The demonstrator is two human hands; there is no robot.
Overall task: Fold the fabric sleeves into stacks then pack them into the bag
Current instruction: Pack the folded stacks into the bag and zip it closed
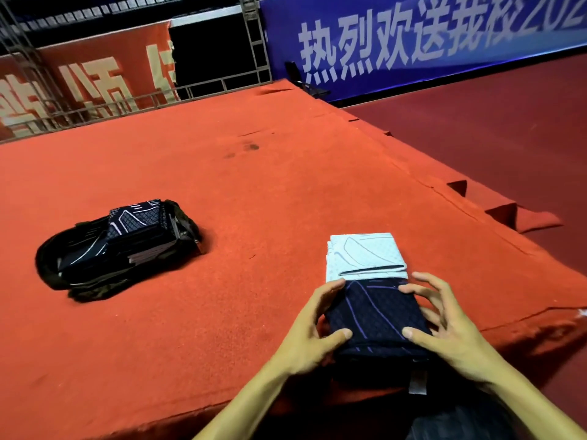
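The black bag (49, 265) on the red surface (254, 185) holds folded dark sleeves (136, 223). The left hand (313, 328) and right hand (444, 322) grip a dark stack (378, 315) touching a pale stack (362, 252).

Orange carpeted platform (254, 185), dark red floor (508, 122), blue banner (413, 36) and red banner (79, 77) behind.

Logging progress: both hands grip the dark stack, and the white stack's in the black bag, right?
No: head view shows the white stack on the red carpet, outside the black bag. Left hand and right hand do grip the dark stack.
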